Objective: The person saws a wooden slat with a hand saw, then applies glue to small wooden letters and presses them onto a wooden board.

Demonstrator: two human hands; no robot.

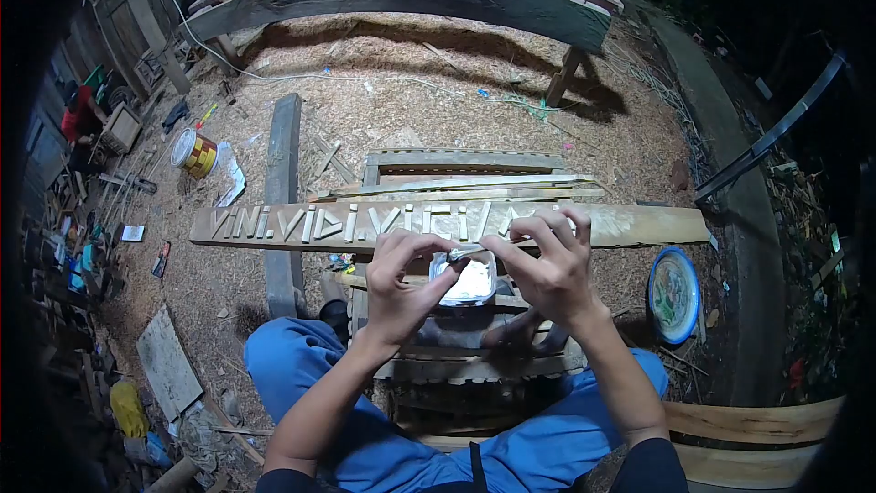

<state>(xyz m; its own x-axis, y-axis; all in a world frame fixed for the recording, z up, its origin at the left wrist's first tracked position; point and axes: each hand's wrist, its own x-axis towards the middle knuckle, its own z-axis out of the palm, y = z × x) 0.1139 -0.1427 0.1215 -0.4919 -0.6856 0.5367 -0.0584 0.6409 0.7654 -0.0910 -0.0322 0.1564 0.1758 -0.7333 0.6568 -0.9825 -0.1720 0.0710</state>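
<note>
My left hand (398, 281) and my right hand (550, 267) meet over a clear tub (494, 290) of white powder or paste (470, 281). Between their fingertips is a small pale strip (467, 253) with a dark left end; its exact kind is too small to tell. The fingers of both hands are pinched at its ends. Just beyond lies a long wooden board (630, 226) with raised pale wooden letters (315, 224) along it, reading roughly "VINI.VIDI.VICI". My hands hide part of the lettering at the right.
A heavy wooden bench (411, 2) stands at the back. On the sawdust-covered ground are a checkered bucket (194, 153) at left and a blue-rimmed basin (673, 297) at right. A dark beam (283, 151) runs under the board. Another person (82, 117) crouches at far left.
</note>
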